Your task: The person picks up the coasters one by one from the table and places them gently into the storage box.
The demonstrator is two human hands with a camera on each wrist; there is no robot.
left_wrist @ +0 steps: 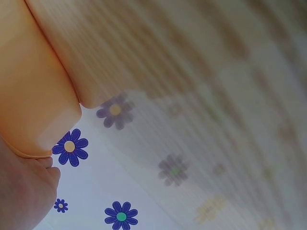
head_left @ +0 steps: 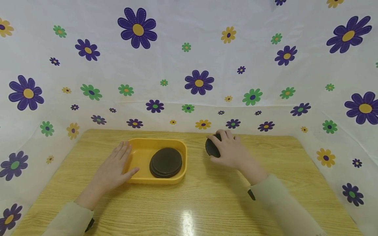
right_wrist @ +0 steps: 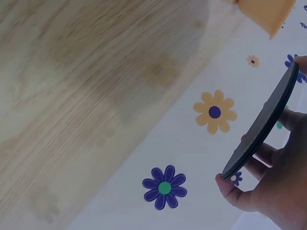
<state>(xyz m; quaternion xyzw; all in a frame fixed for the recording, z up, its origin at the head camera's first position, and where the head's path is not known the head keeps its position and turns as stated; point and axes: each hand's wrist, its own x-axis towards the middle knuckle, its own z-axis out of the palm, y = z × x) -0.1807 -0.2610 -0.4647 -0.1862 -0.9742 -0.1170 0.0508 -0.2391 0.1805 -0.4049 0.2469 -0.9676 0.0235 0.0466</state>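
Observation:
My right hand (head_left: 231,151) holds a round black disc (head_left: 211,148), coaster-like, over the table to the right of a yellow tray (head_left: 138,160). In the right wrist view the disc (right_wrist: 263,125) is tilted on edge, with the thumb and fingers spread around its rim. My left hand (head_left: 113,167) rests against the tray's left side, fingers extended along the rim and thumb over the near left corner. Inside the tray, at its right end, black discs (head_left: 166,160) lie stacked flat. The left wrist view catches only the tray's outer wall (left_wrist: 36,86) and part of the hand (left_wrist: 26,194).
The tray stands on a wooden table (head_left: 206,203) with a glossy light reflection near its front. A white flowered cloth (head_left: 171,62) rises behind the table's far edge and along both sides.

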